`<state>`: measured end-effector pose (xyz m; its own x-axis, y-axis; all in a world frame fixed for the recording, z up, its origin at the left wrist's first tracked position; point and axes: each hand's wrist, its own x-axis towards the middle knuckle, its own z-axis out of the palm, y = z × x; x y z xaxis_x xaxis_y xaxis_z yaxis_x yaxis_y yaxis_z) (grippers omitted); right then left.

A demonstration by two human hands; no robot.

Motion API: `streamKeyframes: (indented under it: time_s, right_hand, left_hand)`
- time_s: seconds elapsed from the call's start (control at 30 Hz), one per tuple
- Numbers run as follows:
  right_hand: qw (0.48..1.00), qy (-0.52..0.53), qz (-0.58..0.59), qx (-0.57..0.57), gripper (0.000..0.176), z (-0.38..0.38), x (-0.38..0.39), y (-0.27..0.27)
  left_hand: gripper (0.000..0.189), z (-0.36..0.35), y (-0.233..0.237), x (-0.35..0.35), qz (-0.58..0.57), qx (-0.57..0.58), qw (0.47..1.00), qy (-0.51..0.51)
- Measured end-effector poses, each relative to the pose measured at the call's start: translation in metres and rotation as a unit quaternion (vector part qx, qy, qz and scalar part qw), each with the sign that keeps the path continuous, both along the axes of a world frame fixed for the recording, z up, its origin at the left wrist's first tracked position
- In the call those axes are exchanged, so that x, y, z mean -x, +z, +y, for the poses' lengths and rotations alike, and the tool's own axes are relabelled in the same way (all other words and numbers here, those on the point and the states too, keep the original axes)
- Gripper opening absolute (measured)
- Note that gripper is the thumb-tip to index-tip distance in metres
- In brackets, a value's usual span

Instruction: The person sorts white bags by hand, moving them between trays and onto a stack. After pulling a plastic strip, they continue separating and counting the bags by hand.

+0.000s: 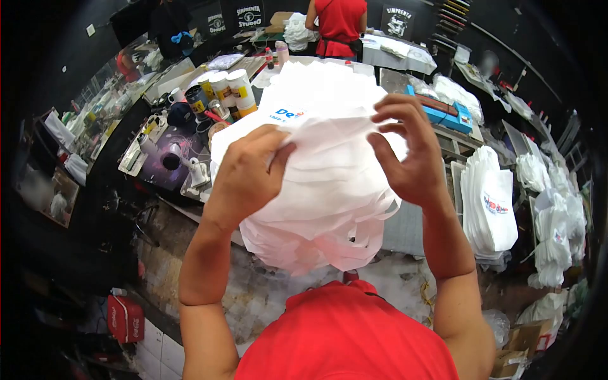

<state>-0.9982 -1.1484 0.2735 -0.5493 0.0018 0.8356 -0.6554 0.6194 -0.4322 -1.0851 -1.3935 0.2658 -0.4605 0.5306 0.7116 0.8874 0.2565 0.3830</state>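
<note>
A thick stack of white fabric bags (316, 171) lies in front of me, with loop handles hanging over the near edge. The upper bag carries blue and red print, partly covered. My left hand (250, 168) is closed on a fold of the top bag, its thumb and fingertips pinching the left part. At the right side of that same fold is my right hand (411, 149), fingers curved and thumb held apart, with the fingertips right by the cloth edge.
Stacked white tubs (240, 92) and jars stand at the left. A blue machine (443, 114) sits at the right, near another pile of printed white bags (487, 202). A person in red (341, 28) stands at the back. A red cooler bag (125, 318) is on the floor.
</note>
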Motion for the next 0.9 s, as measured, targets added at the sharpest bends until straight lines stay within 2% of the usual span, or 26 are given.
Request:
streamKeyframes:
  time_s: [0.03,0.1,0.17,0.2,0.33,0.4,0.43,0.53,0.63,0.77,0.83,0.87,0.9]
  right_hand:
    - [0.995,-0.078,0.023,-0.055,0.022,0.005,-0.011,0.002]
    - [0.992,-0.030,-0.078,-0.096,0.020,0.025,-0.017,-0.002]
    - [0.963,0.012,-0.225,-0.148,0.023,0.029,-0.005,-0.008]
    - [0.947,-0.003,-0.212,-0.241,0.024,0.036,0.009,-0.019]
    - [0.909,-0.080,-0.273,-0.304,0.032,0.033,0.032,-0.026]
    - [0.825,-0.085,-0.439,-0.346,0.030,0.031,0.037,-0.019]
    - [0.826,-0.088,-0.435,-0.347,0.030,0.032,0.038,-0.020]
    - [0.883,-0.042,-0.331,-0.332,0.017,0.034,0.035,-0.032]
    - [0.885,-0.076,-0.312,-0.337,0.015,0.029,0.027,-0.028]
    - [0.905,-0.080,-0.277,-0.313,0.014,0.026,0.016,-0.027]
    - [0.944,-0.024,-0.166,-0.283,0.017,0.025,0.009,-0.028]
    - [0.944,-0.021,-0.166,-0.283,0.017,0.022,0.003,-0.028]
    - [0.953,0.033,-0.181,-0.241,0.016,0.017,-0.004,-0.027]
  left_hand:
    - [0.010,-0.003,0.005,0.004,0.025,-0.001,0.999,0.030]
    - [0.009,-0.007,0.010,0.012,0.079,-0.030,0.992,0.092]
    - [0.009,-0.011,0.017,0.024,0.100,-0.027,0.988,0.117]
    - [0.009,-0.009,0.022,0.029,0.114,-0.045,0.984,0.127]
    - [0.011,-0.006,0.029,0.037,0.158,-0.064,0.975,0.141]
    - [0.010,-0.005,0.023,0.034,0.174,-0.044,0.974,0.134]
    - [0.010,-0.003,0.013,0.032,0.196,-0.040,0.974,0.102]
    - [0.016,0.003,-0.009,0.010,0.144,-0.018,0.988,0.049]
    - [0.016,0.008,-0.018,0.008,0.119,-0.007,0.992,0.030]
    - [0.010,0.012,-0.009,0.019,0.113,-0.048,0.989,0.088]
    - [0.008,0.014,-0.001,0.031,0.165,-0.076,0.975,0.131]
    - [0.010,0.017,0.004,0.034,0.180,-0.089,0.970,0.135]
    - [0.010,0.019,0.006,0.033,0.180,-0.089,0.970,0.139]
